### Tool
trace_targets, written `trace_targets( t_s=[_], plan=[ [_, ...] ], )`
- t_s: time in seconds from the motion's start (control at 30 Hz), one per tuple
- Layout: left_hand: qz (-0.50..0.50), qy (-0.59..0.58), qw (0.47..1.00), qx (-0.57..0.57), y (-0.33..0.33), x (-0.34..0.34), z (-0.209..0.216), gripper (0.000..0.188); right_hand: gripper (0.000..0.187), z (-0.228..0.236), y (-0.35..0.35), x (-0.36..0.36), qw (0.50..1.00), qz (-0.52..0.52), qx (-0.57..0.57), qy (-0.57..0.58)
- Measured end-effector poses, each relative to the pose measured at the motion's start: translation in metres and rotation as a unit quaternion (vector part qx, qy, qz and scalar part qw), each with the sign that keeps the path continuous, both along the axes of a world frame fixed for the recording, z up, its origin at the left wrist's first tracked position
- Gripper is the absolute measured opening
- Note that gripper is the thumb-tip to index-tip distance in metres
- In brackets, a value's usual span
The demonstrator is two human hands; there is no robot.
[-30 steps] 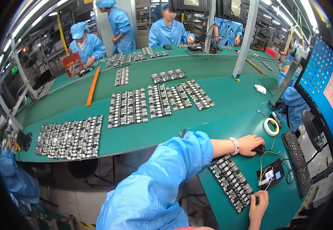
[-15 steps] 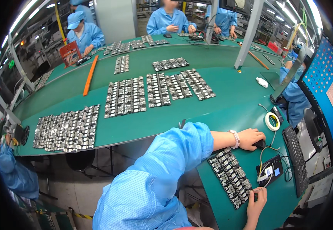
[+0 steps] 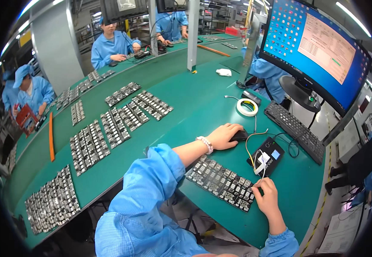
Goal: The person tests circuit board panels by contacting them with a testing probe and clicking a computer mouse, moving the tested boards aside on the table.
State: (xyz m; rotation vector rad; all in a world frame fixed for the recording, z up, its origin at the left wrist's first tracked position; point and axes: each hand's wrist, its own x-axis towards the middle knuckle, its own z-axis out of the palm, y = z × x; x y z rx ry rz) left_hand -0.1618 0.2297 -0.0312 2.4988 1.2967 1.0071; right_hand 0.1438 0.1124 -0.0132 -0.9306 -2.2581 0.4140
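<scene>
My left hand [image 3: 225,137], with a beaded bracelet at its wrist, lies over a black computer mouse [image 3: 240,136], fingers curled on it. Just right of the near panel of circuit boards [image 3: 218,180], my right hand [image 3: 268,195] is closed in a pinch. Between its fingertips is the end of a thin cable [image 3: 263,170], at the panel's right edge. Whether its tip touches a board is too small to tell. The cable leads to a flat black device [image 3: 274,156] with a small lit screen and a white label, lying beyond the right hand.
A black keyboard [image 3: 295,132] lies to the right, below a lit monitor [image 3: 310,47]. A roll of tape [image 3: 247,107] sits beyond the mouse. Several circuit board panels [image 3: 89,145] cover the green bench leftward, near an orange bar [image 3: 51,137]. Co-workers in blue stand across the bench.
The view has swung to the right, bringing the monitor fully into sight. My left hand stays on the mouse, and my right hand still pinches the cable at the panel's edge.
</scene>
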Motion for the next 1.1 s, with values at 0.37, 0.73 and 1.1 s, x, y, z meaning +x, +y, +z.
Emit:
trace_targets(
  t_s=[0.37,0.73,1.1],
  plan=[
    [0.028,0.010,0.999,-0.019,-0.006,-0.006,0.003,0.061,0.013,-0.012,0.008,-0.002,1.000,0.026,0.015,0.001],
    [0.014,0.019,0.999,-0.028,-0.002,0.004,0.004,0.062,0.011,-0.010,0.002,0.005,1.000,0.005,0.006,0.004],
    [0.012,0.028,0.999,-0.022,-0.003,0.003,0.005,0.061,0.011,-0.007,0.000,0.005,1.000,0.005,-0.004,0.005]
  ],
)
